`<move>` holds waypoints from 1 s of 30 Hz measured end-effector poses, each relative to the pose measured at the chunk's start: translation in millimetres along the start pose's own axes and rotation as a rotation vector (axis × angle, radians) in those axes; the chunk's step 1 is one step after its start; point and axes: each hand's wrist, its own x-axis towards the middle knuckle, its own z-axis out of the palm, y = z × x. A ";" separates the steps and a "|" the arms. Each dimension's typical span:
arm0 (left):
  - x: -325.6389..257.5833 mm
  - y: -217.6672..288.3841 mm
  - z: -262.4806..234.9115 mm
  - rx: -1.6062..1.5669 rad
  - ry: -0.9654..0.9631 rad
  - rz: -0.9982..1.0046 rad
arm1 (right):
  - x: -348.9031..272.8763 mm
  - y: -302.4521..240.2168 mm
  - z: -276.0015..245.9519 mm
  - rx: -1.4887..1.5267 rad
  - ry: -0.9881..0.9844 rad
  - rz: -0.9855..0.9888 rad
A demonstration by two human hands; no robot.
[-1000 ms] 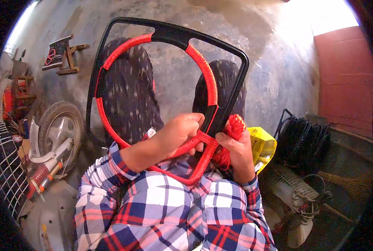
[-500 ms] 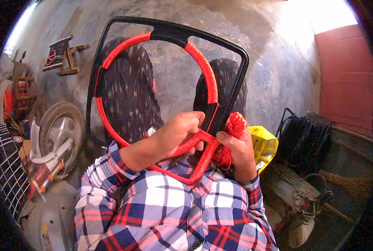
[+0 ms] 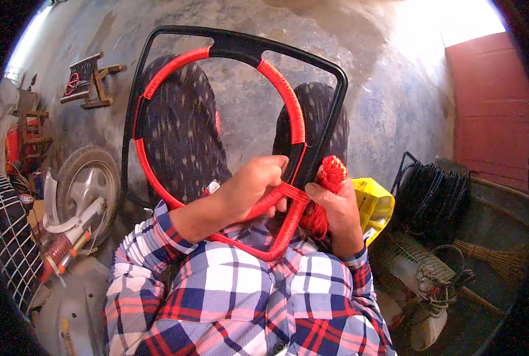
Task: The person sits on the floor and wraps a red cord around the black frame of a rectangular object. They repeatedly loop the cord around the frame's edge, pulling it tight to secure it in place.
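Frame [image 3: 229, 47], black, part-wrapped w/ red cord, propped on person's lap over knees. Left hand [image 3: 255, 184] closed round cord strip [image 3: 288, 193] at frame's lower right edge; right hand [image 3: 335, 213] grips red cord bundle [image 3: 326, 190] beside it. Yellow bag [image 3: 377, 204] just right; wheel [image 3: 86, 187] on floor at left.

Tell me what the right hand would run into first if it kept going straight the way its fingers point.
The right hand points up and left, holding a red cord bundle. Straight on, it would likely meet the black frame with its red wrapping first; depth is hard to judge in this view.
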 end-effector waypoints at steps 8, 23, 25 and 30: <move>2.9 -7.5 -9.6 -0.031 -0.046 -0.004 | -2.8 -3.2 -2.1 -0.070 -0.051 0.018; -4.2 -0.3 -3.7 0.046 -0.056 -0.057 | -20.6 -9.0 -35.2 -0.223 -0.030 -0.046; -5.1 0.9 -2.1 0.049 -0.048 -0.062 | -24.1 -10.6 -27.4 -0.200 -0.018 -0.008; -6.2 -2.9 -2.5 0.020 -0.016 -0.041 | -26.5 -5.1 -21.6 -0.236 -0.009 -0.016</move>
